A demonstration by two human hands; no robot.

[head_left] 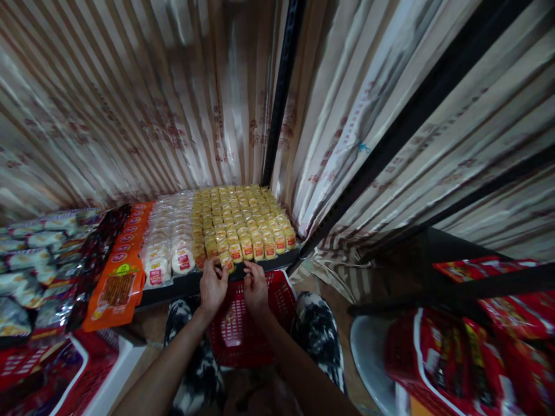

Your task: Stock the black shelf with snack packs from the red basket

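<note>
Striped plastic sheeting [130,98], pale with brown bands and faint red print, hangs behind and to the right of a low shelf [186,284], held between black frame posts [281,86]. On the shelf lie packed snacks in blocks: a wide field of small yellow packets [243,216] at the right, white round packets with red labels [171,242] beside them, a column of orange packets [125,260] further left, then dark glossy packets [93,254] and pale packets [30,248] at the far left. Red snack bags [489,335] are stacked at the lower right, near a white round stool [368,352]. A red plastic basket [243,329] sits between the person's knees, which are in black-and-white patterned trousers [318,329], directly below the shelf's front edge.

Both hands reach to the front row of yellow packets. The left hand [212,286] has its fingers curled around one small yellow packet [226,261] at the shelf edge, just above the basket. The right hand [255,286] is beside it, fingers bent and touching the same front row; whether it grips a packet cannot be told.
</note>
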